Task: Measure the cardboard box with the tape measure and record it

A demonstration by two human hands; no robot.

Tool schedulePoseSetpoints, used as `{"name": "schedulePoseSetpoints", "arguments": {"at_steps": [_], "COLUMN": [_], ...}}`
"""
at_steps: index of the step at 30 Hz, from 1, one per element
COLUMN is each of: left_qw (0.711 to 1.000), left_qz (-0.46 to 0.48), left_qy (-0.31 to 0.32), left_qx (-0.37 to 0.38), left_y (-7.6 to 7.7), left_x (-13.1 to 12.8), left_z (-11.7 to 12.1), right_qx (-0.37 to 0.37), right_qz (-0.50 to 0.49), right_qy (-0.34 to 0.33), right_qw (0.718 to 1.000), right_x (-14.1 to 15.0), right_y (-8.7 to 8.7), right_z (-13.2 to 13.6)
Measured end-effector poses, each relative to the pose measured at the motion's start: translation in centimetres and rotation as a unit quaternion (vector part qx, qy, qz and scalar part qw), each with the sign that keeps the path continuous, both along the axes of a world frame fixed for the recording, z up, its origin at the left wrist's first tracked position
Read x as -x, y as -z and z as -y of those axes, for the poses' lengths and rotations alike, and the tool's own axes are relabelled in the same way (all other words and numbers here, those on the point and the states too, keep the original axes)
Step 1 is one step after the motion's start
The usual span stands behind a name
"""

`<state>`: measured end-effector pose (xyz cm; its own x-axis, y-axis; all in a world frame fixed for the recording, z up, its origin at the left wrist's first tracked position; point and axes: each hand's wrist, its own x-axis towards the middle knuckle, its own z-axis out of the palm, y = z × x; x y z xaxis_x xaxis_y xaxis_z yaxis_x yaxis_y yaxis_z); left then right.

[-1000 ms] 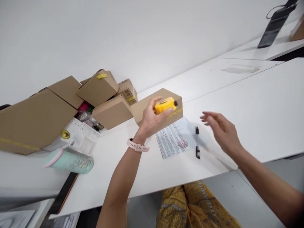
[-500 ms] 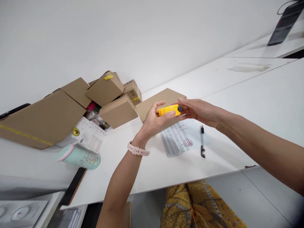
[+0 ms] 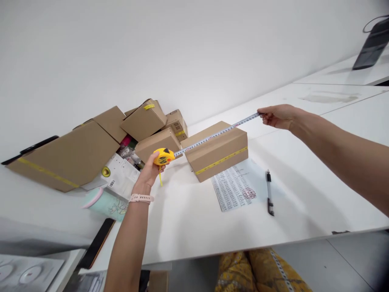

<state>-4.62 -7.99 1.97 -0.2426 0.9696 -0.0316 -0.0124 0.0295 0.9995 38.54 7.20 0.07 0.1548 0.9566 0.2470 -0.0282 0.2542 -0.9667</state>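
My left hand [image 3: 150, 170] is closed around the yellow case of a tape measure [image 3: 164, 157], whose yellow strap dangles below. From the case a white blade [image 3: 209, 138] runs up and to the right, stretched over the top of a cardboard box [image 3: 221, 158]. Pinched in my right hand [image 3: 278, 115] is the blade's free end, beyond the box's right side. Yellow printed tape crosses the front of this box. Whether the blade touches the box top, I cannot tell. A printed sheet [image 3: 234, 186] lies partly beneath or against the box, and a pen [image 3: 269, 192] rests beside it.
Several cardboard boxes [image 3: 60, 158] are piled at the left against the wall. A mint tumbler [image 3: 106, 204] lies near white packets [image 3: 121, 174]. A dark device [image 3: 370, 46] stands at the far right. The white table [image 3: 194, 231] ends at its front edge above my lap.
My hands have moved apart, left hand to the left and right hand up and right. The tape measure's blade is now drawn out between them over the box.
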Motion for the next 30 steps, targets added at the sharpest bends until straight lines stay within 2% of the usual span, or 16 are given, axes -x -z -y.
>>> {"name": "schedulePoseSetpoints", "arguments": {"at_steps": [3,6,9,13,18,22,26,30], "left_qw": [0.999,0.998,0.998,0.998,0.997,0.998,0.998,0.998], "left_qz": [0.002,0.003,0.000,-0.015,-0.030,-0.019,0.002,0.023], "left_qy": [-0.014,-0.009,0.009,0.035,0.048,0.032,0.006,-0.001], "left_qx": [0.033,0.055,0.058,0.047,0.046,0.048,0.058,0.058], "left_y": [1.5,2.9,3.4,3.3,3.2,3.4,3.7,4.0], "left_x": [2.4,3.1,2.5,1.0,-0.4,-0.3,0.1,0.1], "left_z": [-0.2,-0.2,-0.2,-0.7,-2.1,-3.9,-5.5,-6.0], "right_qx": [0.109,0.149,0.158,0.146,0.134,0.152,0.176,0.203], "right_qz": [-0.002,0.003,0.024,0.060,0.102,0.142,0.176,0.188], "right_qy": [-0.027,-0.035,-0.039,-0.028,0.001,0.015,-0.009,-0.052], "right_qw": [0.994,0.988,0.986,0.987,0.986,0.978,0.968,0.960], "right_x": [1.2,3.5,5.6,7.0,6.9,6.7,7.2,7.5], "right_y": [1.3,2.0,2.2,2.4,3.1,4.0,4.7,4.8], "right_z": [-1.7,-2.6,-3.6,-5.1,-6.1,-5.9,-5.3,-4.9]}}
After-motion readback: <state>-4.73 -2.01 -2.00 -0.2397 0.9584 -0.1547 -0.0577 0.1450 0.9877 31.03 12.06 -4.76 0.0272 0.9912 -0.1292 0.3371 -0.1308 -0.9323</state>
